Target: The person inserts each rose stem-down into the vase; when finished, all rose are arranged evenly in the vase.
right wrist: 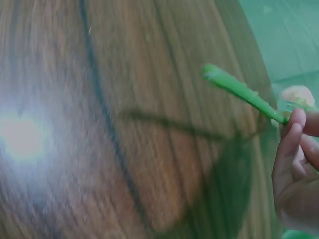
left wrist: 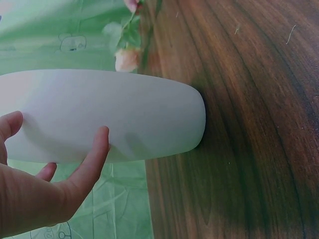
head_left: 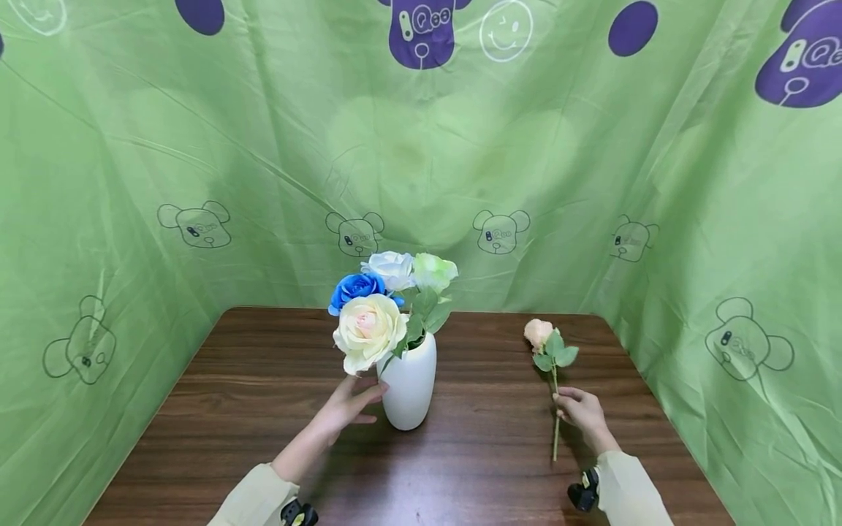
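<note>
A white vase (head_left: 409, 387) stands upright on the table, holding several artificial roses: a cream one (head_left: 370, 329) in front, a blue one (head_left: 357, 291), a pale blue-white one (head_left: 392, 269) and a green-white one (head_left: 434, 271). My left hand (head_left: 349, 406) is at the vase's left side; its loosely spread fingers (left wrist: 99, 144) overlap the white wall in the left wrist view. To the right, my right hand (head_left: 582, 413) pinches the stem of a pale pink rose (head_left: 539, 333) between thumb and fingers. The bare lower stem (right wrist: 239, 89) sticks out over the table, its shadow lying on the wood beneath.
The dark brown wooden table (head_left: 487, 467) runs back to a green curtain (head_left: 276, 146) printed with bear figures, which hangs on the left, back and right. Black wrist cameras (head_left: 584, 491) sit at both sleeves.
</note>
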`<state>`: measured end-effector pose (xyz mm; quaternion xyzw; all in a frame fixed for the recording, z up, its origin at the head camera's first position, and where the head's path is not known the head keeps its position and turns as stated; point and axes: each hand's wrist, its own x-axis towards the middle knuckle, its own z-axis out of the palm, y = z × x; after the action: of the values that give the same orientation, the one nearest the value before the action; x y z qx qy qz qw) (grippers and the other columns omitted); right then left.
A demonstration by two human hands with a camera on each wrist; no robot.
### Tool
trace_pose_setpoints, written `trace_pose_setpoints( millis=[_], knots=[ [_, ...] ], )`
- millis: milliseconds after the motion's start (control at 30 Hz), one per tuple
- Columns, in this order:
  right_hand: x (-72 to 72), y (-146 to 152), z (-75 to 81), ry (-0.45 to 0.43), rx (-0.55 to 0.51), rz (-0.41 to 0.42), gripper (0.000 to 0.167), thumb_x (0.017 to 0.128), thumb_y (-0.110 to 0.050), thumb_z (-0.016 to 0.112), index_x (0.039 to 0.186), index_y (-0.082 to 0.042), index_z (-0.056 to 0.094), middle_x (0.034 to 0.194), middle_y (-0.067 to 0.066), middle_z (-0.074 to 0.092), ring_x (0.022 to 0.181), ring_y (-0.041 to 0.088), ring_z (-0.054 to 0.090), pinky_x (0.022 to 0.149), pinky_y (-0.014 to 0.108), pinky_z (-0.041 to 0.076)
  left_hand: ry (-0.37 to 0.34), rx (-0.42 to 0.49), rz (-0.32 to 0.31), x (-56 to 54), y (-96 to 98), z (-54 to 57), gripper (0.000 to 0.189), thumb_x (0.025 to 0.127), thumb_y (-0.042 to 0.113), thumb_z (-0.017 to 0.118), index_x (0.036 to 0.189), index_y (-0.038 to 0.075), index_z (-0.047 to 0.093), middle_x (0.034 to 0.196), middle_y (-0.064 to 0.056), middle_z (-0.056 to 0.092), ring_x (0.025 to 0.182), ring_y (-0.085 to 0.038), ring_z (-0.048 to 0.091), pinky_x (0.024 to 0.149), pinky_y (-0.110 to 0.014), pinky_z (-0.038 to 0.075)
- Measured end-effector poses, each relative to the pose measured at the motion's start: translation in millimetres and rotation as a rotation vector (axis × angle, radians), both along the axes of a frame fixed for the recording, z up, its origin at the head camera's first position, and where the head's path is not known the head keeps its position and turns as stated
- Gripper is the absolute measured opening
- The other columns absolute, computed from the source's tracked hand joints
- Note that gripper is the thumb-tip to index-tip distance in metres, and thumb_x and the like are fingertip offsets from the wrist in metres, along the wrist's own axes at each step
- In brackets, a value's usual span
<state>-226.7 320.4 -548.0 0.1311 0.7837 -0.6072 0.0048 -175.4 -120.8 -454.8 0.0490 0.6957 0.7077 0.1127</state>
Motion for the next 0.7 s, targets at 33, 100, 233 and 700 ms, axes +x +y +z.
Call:
trace_pose_setpoints(
  millis=[33,100,233,700],
  knots=[
    [-3.1,-1,-2.6,0.019,-0.033,0.003,0.041,0.080,-0.014,0.063,0.108,0.013,0.051,0.079,0.007,0.061,0.055,0.007,0.055,0.051,0.020,0.048,-0.001,-0.001,0.003,0.0,0.1,-0.1,0.060,0.087,0.022,0.058,0.135,0.010,0.025,0.124,-0.026,0.035,0.104,-0.044,0.045,0.067,-0.044,0.050],
    [-11.7,0,-12.9,0.075,-0.079,0.021,0.049,0.074,-0.026,0.069,0.106,0.009,0.054,0.079,0.008,0.062,0.053,0.007,0.054,0.049,0.019,0.047,-0.008,-0.004,0.008,-0.9,0.2,-1.1,0.061,0.086,0.022,0.058,0.135,0.009,0.024,0.123,-0.028,0.035,0.104,-0.044,0.045,0.066,-0.044,0.050],
    [-21.9,-6,-20.2,0.157,-0.121,0.040,0.056,0.067,-0.039,0.073,0.102,0.001,0.058,0.083,0.014,0.062,0.052,0.007,0.053,0.047,0.018,0.046,-0.018,-0.011,0.007,3.6,1.7,9.5,0.061,0.086,0.020,0.059,0.135,0.007,0.024,0.123,-0.030,0.035,0.104,-0.046,0.044,0.067,-0.045,0.049],
    [-72.3,-22,-53.9,0.456,-0.222,0.208,0.036,0.080,-0.014,0.066,0.111,-0.004,0.054,0.089,0.022,0.056,0.053,0.020,0.058,0.045,0.031,0.049,-0.040,-0.008,0.004,12.0,3.7,27.3,0.061,0.086,0.017,0.058,0.133,0.000,0.024,0.122,-0.031,0.035,0.106,-0.049,0.041,0.069,-0.044,0.049]
  ],
)
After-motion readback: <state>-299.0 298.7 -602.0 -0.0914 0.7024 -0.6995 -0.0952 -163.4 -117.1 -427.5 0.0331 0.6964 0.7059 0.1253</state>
